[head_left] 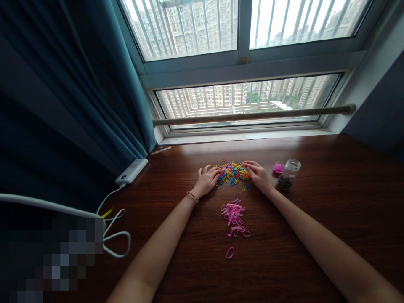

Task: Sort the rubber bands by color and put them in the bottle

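A pile of multicoloured rubber bands [232, 173] lies on the brown wooden table, between my two hands. My left hand [206, 181], with a beaded bracelet [193, 198] at the wrist, rests at the pile's left edge, its fingers spread. At the right edge, my right hand [256, 174] has its fingers stretched out along the bands. Neither hand visibly holds a band. Closer to me sits a smaller heap of pink rubber bands [233, 213], and one single pink rubber band [230, 253] lies below it.
Right of my right hand stands a clear jar [289, 173] with dark contents, beside a pink lid [278, 168]. A white power bank [131, 171] with a white cable [109, 200] lies at the left, by the blue curtain [104, 84]. The window is behind the table.
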A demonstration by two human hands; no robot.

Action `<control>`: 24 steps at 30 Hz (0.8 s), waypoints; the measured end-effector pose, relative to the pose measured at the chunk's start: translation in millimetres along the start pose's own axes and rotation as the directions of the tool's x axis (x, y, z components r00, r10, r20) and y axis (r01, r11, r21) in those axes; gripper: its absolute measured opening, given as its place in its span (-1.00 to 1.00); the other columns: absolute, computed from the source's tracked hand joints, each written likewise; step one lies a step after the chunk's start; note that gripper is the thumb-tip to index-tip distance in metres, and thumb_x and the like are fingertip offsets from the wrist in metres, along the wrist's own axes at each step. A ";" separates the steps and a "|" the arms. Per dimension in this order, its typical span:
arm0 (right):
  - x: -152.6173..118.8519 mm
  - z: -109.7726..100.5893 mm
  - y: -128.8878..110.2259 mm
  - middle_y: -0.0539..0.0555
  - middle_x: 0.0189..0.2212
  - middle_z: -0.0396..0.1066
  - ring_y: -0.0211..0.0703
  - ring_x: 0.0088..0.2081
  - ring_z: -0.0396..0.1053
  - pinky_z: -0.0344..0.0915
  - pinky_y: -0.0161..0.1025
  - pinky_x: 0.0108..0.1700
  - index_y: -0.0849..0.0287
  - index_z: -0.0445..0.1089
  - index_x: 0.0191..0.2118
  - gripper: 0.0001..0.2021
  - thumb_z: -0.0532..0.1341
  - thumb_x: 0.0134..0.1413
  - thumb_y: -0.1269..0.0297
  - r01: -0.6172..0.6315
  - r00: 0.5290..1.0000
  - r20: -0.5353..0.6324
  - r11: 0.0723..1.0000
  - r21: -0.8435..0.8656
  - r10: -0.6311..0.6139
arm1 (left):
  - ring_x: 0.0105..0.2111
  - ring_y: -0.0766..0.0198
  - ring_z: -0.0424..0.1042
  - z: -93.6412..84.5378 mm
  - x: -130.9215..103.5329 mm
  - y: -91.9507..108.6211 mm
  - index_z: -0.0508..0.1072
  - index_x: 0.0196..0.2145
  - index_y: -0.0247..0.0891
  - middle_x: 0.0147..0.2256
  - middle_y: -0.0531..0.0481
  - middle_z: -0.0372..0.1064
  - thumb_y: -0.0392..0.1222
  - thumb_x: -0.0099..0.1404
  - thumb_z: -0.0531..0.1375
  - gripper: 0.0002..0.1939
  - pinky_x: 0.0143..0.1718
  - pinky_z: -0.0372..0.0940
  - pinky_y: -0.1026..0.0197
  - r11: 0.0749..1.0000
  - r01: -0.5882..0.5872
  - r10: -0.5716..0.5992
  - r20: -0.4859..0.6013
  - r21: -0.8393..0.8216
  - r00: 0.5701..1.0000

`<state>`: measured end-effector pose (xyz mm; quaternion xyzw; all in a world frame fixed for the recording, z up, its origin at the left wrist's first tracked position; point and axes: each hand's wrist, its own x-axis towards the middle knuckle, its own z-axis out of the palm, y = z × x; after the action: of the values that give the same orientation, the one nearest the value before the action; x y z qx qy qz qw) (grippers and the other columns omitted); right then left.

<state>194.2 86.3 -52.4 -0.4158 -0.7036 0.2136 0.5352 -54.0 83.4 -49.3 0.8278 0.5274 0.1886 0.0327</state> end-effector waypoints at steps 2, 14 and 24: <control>-0.1 -0.1 0.0 0.12 -0.17 0.35 -0.12 -0.14 0.31 0.25 -0.17 -0.07 0.16 0.43 -0.20 -0.73 0.03 0.11 0.24 -0.011 1.000 -0.017 1.000 0.002 0.011 | 0.10 0.11 -0.07 -0.5 0.3 0.2 0.29 -0.08 0.00 0.06 0.14 0.16 -0.02 0.31 -0.15 -0.67 0.08 -0.21 -0.15 1.000 0.006 -0.006 0.012 -0.004 1.000; -1.1 -2.0 -5.3 0.13 -0.27 0.38 -0.10 -0.21 0.33 0.27 -0.17 -0.13 0.18 0.46 -0.31 -0.74 0.06 0.07 0.20 -0.045 0.997 -0.072 0.997 -0.064 0.041 | -0.14 0.19 0.21 -0.6 2.0 -8.0 0.37 -0.23 -0.24 -0.22 -0.06 0.32 -0.17 0.25 0.00 -0.80 -0.07 0.12 0.09 0.985 -0.020 -0.013 -0.190 -0.169 0.982; 1.0 -2.5 -7.7 0.10 -0.36 0.43 -0.13 -0.32 0.38 0.31 -0.21 -0.27 0.19 0.47 -0.34 -0.79 0.22 -0.11 0.19 -0.167 0.986 0.001 0.975 0.147 0.169 | -0.15 0.14 0.18 -1.3 0.8 -10.0 0.44 -0.28 -0.19 -0.23 -0.08 0.28 -0.09 0.23 0.03 -0.76 -0.11 0.14 0.06 0.982 0.142 -0.173 -0.293 -0.122 0.940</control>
<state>193.7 82.4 -45.3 -0.4345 -0.6452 0.3068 0.5484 -62.7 88.3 -50.5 0.7417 0.5808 0.3354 0.0075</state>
